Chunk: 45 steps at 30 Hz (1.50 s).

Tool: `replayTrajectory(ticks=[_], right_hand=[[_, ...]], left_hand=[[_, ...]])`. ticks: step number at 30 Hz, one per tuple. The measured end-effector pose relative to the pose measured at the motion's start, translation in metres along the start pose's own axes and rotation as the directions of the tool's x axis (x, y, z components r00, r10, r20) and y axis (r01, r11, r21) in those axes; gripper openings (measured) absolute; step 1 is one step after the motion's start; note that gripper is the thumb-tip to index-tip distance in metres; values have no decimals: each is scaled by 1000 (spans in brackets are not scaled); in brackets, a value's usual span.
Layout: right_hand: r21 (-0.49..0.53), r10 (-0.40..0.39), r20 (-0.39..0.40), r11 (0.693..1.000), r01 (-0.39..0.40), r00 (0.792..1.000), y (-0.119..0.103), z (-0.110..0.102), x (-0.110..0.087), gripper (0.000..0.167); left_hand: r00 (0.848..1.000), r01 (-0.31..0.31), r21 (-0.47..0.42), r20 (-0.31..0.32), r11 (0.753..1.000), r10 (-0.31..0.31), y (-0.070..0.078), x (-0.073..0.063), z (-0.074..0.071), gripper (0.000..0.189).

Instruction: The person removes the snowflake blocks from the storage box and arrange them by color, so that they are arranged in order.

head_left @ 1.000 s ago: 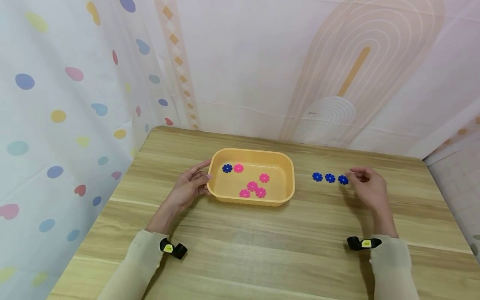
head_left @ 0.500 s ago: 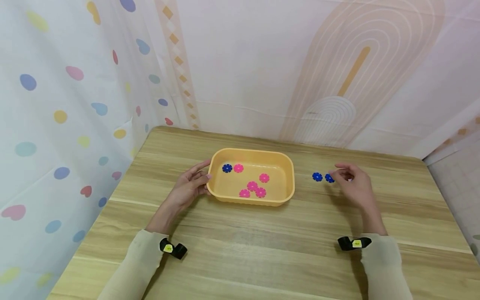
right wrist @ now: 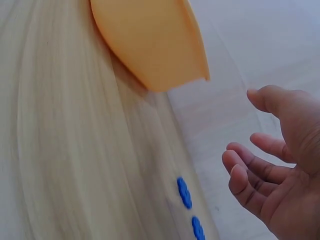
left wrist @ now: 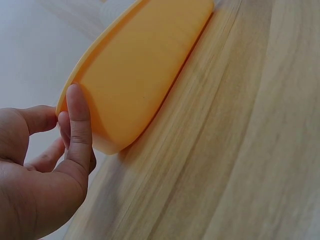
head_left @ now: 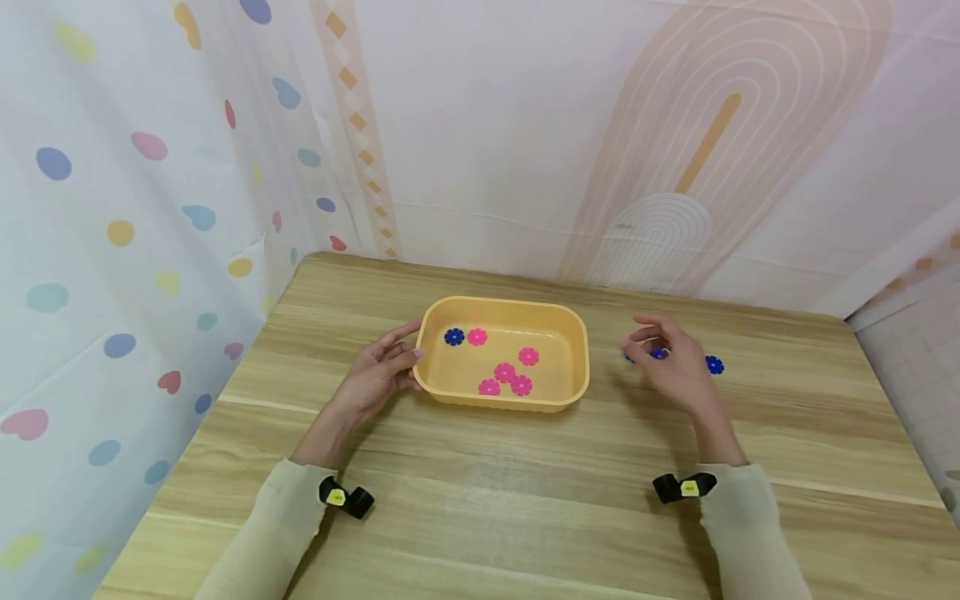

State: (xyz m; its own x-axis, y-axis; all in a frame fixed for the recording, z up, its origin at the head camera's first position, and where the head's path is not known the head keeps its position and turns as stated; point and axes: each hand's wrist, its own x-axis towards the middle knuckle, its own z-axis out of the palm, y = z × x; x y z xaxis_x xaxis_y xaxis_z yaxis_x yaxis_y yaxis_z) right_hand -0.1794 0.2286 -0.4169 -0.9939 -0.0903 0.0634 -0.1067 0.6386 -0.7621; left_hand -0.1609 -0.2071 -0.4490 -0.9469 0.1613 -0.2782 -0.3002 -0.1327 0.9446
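My left hand (head_left: 375, 375) grips the left end of a yellow plastic tray (head_left: 517, 403), thumb on one side of the rim and fingers on the other. One blue snowflake disc (head_left: 454, 337) and several pink snowflake discs (head_left: 528, 357) lie inside the tray. To its right, my right hand (head_left: 678, 367) hovers over a row of blue snowflake discs on the table and partly covers them. One blue disc (head_left: 715, 365) shows right of this hand. In the right wrist view, two blue discs (right wrist: 184, 192) lie below the fingers, which are apart with nothing between them.
A wooden table (head_left: 480, 500) bears everything. Behind it hangs a pale patterned curtain (head_left: 487, 150), and another with coloured dots (head_left: 150, 225) hangs at the left. Each wrist wears a black camera strap (head_left: 345, 497).
My right hand has moved left along the row of blue discs, towards the tray. It now uncovers a blue disc on its right. My left hand and the tray have stayed put.
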Motion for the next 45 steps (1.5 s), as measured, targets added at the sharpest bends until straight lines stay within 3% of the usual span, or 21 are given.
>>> replayTrajectory(ticks=[12, 26, 38, 45], right_hand=[[51, -62, 77, 997, 58, 995, -29, 22, 9, 62], [100, -135, 186, 988, 118, 973, -72, 52, 19, 64], [159, -185, 262, 976, 147, 947, -86, 89, 27, 65], [154, -164, 308, 981, 121, 937, -91, 106, 31, 66]], left_hand=[[1000, 3, 6, -2, 1000, -3, 1, 0, 0, 58], [1000, 4, -8, -5, 1000, -4, 1, 0, 0, 58], [1000, 4, -12, -2, 1000, -4, 0, 0, -1, 58], [1000, 1, -13, 1, 1000, -1, -1, 2, -1, 59]])
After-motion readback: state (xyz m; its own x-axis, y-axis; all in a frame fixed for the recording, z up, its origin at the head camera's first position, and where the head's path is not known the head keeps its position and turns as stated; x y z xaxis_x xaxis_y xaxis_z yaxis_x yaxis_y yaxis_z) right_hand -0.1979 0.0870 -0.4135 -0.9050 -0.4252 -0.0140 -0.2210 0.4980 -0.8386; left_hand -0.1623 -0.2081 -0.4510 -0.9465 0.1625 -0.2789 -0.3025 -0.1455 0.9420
